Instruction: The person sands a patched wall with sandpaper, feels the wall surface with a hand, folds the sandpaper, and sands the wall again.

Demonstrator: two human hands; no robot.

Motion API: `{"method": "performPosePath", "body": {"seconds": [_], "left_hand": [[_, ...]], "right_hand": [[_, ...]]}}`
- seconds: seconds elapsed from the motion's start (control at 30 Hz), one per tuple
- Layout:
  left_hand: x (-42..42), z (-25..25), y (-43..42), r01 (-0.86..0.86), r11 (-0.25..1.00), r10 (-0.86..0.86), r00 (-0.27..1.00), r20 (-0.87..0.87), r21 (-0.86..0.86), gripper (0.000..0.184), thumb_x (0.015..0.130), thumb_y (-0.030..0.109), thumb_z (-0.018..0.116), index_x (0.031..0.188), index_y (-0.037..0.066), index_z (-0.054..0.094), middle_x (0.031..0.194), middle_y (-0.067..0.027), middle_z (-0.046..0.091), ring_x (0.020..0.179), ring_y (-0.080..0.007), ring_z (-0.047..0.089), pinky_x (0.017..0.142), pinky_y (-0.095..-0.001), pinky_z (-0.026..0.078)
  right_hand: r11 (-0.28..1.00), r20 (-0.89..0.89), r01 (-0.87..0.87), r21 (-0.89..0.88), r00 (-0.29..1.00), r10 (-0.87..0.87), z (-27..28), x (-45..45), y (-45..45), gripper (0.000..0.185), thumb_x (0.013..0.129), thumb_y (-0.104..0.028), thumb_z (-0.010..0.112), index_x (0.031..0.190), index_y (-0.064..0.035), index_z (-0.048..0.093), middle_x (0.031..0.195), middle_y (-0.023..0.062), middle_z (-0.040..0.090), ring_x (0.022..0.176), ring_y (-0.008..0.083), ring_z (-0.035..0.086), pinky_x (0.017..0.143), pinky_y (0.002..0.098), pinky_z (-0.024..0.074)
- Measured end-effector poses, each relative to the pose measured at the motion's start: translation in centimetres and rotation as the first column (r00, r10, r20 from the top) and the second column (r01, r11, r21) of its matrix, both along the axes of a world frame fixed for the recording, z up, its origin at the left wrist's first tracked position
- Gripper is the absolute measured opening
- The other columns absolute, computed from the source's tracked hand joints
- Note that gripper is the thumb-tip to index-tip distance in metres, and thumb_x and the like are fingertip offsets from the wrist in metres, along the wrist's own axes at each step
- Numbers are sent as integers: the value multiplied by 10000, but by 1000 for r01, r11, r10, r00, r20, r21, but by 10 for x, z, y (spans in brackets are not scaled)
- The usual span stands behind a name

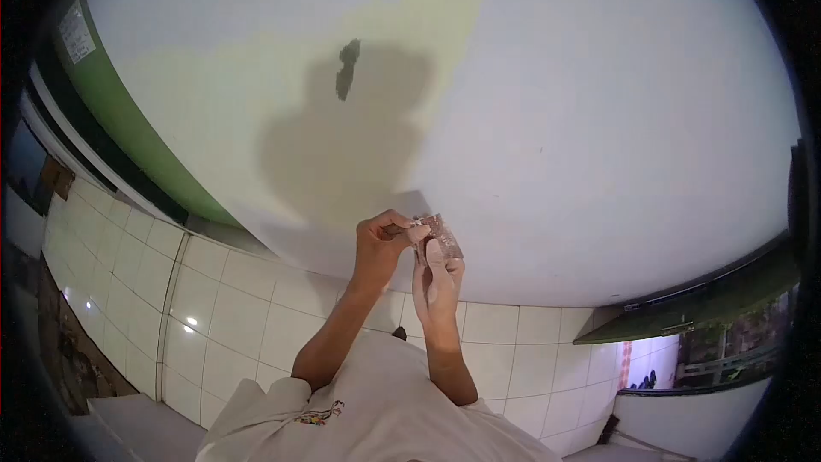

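Note:
A small reddish-brown piece of sandpaper [447,239], smeared with white dust, is held up in front of the wall. My right hand [439,278] grips it from below, the thumb lying over its face; white powder coats the thumb and palm. From the left, my left hand [380,238] pinches its upper left edge between thumb and fingertips. Beyond both hands rises the pale wall [581,137], with a yellowish painted area [214,85] and a dark grey patch [346,71]. My shadow falls across that area.
White floor tiles [231,291] run along the wall's foot. At the left is a green wall edge [128,111] with a paper notice [76,32]. An open dark green door or shutter [684,312] stands at the right, beside an opening.

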State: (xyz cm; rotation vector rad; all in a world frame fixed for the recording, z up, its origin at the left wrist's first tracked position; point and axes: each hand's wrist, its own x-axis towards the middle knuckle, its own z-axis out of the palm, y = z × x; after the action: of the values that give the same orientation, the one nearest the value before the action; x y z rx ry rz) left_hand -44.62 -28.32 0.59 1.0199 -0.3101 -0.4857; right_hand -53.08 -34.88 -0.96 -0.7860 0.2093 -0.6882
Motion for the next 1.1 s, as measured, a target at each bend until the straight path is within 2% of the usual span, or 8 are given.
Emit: {"method": "performPosePath", "body": {"seconds": [0.13,0.5,0.6,0.7,0.77,0.87,0.97,1.1], "left_hand": [[-6,-1,-6,-16,1000,14,998,-66,-24,130,775,15,770,763,37,642,757,-19,651,729,-88,604,707,-251,495],[-10,-13,-6,83,971,-138,961,-242,-225,71,842,115,720,876,61,688,963,3,635,942,-105,539,917,-302,397],[-4,9,11,23,992,-11,995,101,-123,354,824,80,730,1159,2,649,1173,-67,602,1004,-113,552,896,-295,460],[8,36,29,-64,983,113,949,293,-173,418,798,73,759,1192,9,634,1191,-62,603,1006,-122,564,852,-281,477],[7,58,40,-110,988,148,883,445,-110,480,758,68,779,1216,66,635,1243,-67,599,1024,-164,589,871,-305,485],[9,69,51,-326,945,98,237,967,-16,510,688,51,768,1175,160,663,1301,-42,583,1149,-261,579,945,-371,505],[7,59,47,-336,938,-44,114,992,80,450,712,19,740,1140,143,674,1302,-17,584,1213,-246,553,980,-378,501],[19,26,38,-312,936,151,-62,987,-163,387,712,-43,682,1083,70,669,1208,-30,654,1119,-242,633,828,-311,580]], "right_hand": [[961,-129,222,-166,961,-244,20,-3,8,270,943,-30,586,1177,103,590,1188,156,625,1100,200,593,1024,335,434],[889,-90,288,-355,936,-340,27,-6,13,238,921,21,590,1122,148,606,1155,182,632,1058,239,619,988,375,488],[833,-47,371,-410,904,-425,46,-2,0,196,904,3,624,1050,131,645,1096,174,654,1003,223,634,937,357,508],[747,-31,359,-560,891,-452,91,-3,-10,183,875,-24,685,1019,88,671,992,110,685,880,158,639,808,282,519],[669,-326,-85,-738,913,-244,102,-7,-19,206,856,-49,722,1013,74,674,902,65,693,778,125,626,741,251,508],[692,-323,-114,-713,929,-179,105,-3,-35,227,848,-57,732,1034,57,669,893,73,710,788,129,653,753,256,531],[747,-361,-201,-633,931,-56,108,-5,-44,265,844,-65,736,1074,45,661,921,79,716,806,123,659,749,258,541],[775,-419,-346,-528,900,117,104,-10,-53,355,868,-92,706,1179,49,606,987,109,706,843,135,671,737,272,559]]}}
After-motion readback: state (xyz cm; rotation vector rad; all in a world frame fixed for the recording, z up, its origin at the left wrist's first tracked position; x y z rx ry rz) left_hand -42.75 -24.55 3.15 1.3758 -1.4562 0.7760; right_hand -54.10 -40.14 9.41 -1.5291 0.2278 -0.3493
